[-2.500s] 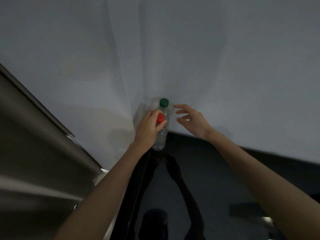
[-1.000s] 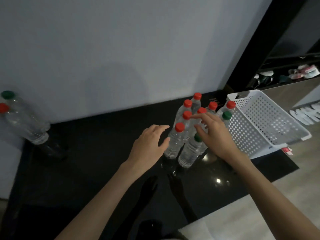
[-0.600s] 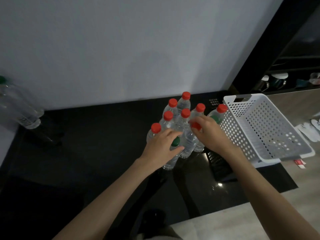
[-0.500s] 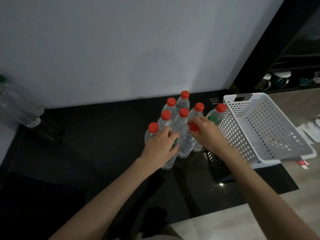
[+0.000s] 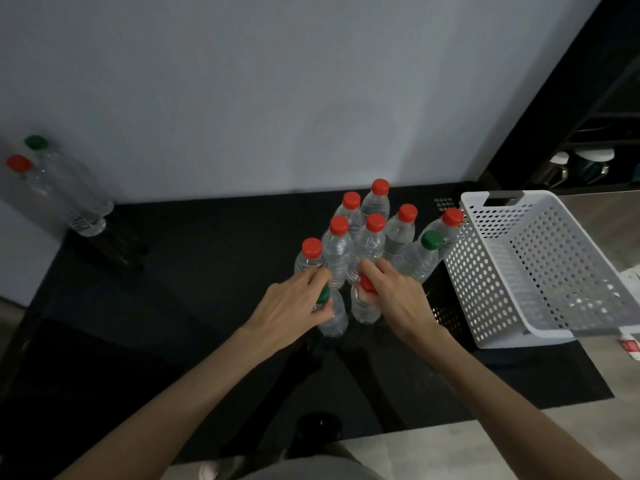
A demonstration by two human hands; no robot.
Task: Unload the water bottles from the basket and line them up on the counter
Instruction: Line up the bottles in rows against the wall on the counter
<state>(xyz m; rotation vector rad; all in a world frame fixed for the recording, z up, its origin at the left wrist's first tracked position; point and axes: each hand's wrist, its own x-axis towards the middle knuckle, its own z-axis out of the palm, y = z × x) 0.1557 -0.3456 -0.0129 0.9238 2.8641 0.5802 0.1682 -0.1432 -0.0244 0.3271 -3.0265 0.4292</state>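
- A cluster of bottles (image 5: 374,237) crowds in upright right behind my two, with the white basket (image 5: 540,271) just beside it on the right.
- Two more bottles (image 5: 69,188) stand well apart, far left on the black table (image 5: 207,258).
- My left fingers (image 5: 311,277) grip a green-capped bottle (image 5: 334,318) and my right fingers (image 5: 375,268) a red-capped bottle (image 5: 363,308), at the cluster's near edge.

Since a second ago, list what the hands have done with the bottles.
The left hand came down and gripped the front green-capped bottle by its neck; the right hand closed on a red-capped bottle beside it. The basket, the other bottles and the far-left pair stayed put.
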